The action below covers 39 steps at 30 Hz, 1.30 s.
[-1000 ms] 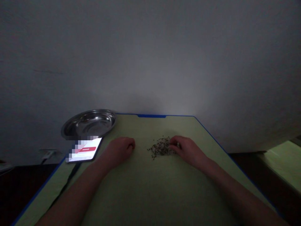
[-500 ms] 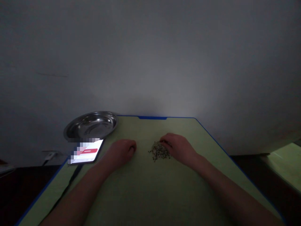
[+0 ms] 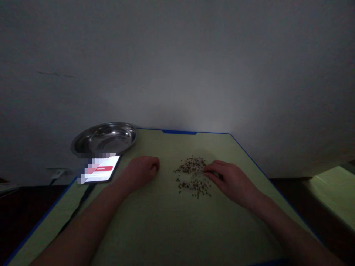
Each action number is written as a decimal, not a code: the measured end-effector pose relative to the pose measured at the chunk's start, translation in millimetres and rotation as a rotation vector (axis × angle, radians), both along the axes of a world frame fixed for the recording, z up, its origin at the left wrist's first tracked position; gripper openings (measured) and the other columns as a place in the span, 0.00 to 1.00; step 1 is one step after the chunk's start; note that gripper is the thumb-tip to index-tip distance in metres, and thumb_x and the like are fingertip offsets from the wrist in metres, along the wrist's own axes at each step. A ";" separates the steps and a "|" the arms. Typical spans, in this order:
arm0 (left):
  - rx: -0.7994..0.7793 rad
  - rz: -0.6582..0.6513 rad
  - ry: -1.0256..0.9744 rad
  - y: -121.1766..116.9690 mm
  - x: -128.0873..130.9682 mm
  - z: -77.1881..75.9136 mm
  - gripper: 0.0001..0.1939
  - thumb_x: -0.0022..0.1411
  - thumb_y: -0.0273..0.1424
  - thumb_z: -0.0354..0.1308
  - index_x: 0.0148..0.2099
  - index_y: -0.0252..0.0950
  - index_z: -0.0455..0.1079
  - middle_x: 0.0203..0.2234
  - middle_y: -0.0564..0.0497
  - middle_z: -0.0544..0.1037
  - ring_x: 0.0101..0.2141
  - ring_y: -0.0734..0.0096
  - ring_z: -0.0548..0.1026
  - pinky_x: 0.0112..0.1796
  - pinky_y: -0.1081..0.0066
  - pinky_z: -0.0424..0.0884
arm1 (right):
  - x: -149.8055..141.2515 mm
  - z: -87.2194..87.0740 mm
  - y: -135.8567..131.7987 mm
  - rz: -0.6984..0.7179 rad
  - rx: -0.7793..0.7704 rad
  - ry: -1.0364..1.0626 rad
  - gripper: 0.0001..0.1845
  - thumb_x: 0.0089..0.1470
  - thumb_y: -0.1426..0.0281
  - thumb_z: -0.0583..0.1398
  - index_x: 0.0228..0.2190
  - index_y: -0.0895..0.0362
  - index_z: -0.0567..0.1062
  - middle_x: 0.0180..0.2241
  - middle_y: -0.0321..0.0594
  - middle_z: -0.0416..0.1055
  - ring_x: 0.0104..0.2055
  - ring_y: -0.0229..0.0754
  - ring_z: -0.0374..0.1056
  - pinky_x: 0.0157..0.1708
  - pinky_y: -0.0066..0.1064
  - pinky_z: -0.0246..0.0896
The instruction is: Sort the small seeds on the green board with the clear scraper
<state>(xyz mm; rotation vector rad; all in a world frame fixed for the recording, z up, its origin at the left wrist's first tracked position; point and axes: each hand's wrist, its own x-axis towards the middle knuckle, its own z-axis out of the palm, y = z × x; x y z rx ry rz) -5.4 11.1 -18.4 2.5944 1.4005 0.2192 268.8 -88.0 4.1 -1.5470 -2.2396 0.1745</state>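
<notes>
Small dark and pale grains, perhaps seeds or beans, lie in two loose patches: a far patch [image 3: 191,164] and a near patch [image 3: 194,187], with a bare strip between them. At their right side, my right hand [image 3: 229,177] is closed in a pinch. A faint, thin, clear-looking edge shows by its fingertips, too dim to name. My left hand [image 3: 144,170] rests on the table left of the grains, curled into a fist; nothing sticks out of it.
A shallow steel basin [image 3: 107,140] stands at the table's far left corner. In front of it lies a phone [image 3: 107,171] with a lit screen and a dark cable. The pale table [image 3: 172,229] has a blue edge and meets a grey wall [image 3: 177,74].
My right hand has moved right and slightly nearer. The single heap of grains has spread into two patches with a strip between. My left hand stays put; the view has tilted slightly.
</notes>
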 end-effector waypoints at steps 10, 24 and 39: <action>-0.008 0.005 0.001 -0.2 1.2 1.4 0.14 0.53 0.27 0.44 0.32 0.38 0.72 0.30 0.49 0.78 0.31 0.67 0.73 0.32 0.69 0.65 | -15.6 -7.6 -1.4 0.011 -0.024 -0.095 0.10 0.59 0.71 0.54 0.37 0.55 0.75 0.34 0.40 0.73 0.35 0.41 0.69 0.35 0.32 0.60; -0.016 -0.002 0.012 1.8 2.4 0.4 0.14 0.54 0.29 0.44 0.33 0.38 0.72 0.30 0.50 0.78 0.30 0.68 0.73 0.32 0.70 0.63 | 27.2 -5.5 -42.7 -0.167 -0.131 0.100 0.11 0.57 0.64 0.55 0.35 0.54 0.76 0.32 0.40 0.76 0.31 0.40 0.70 0.32 0.32 0.65; -0.024 0.023 0.042 1.7 4.4 1.9 0.15 0.54 0.28 0.44 0.33 0.38 0.73 0.31 0.50 0.78 0.31 0.67 0.73 0.32 0.69 0.63 | 25.9 -22.7 -56.9 -0.179 -0.304 0.144 0.12 0.57 0.65 0.54 0.37 0.53 0.77 0.36 0.40 0.77 0.36 0.42 0.72 0.36 0.34 0.66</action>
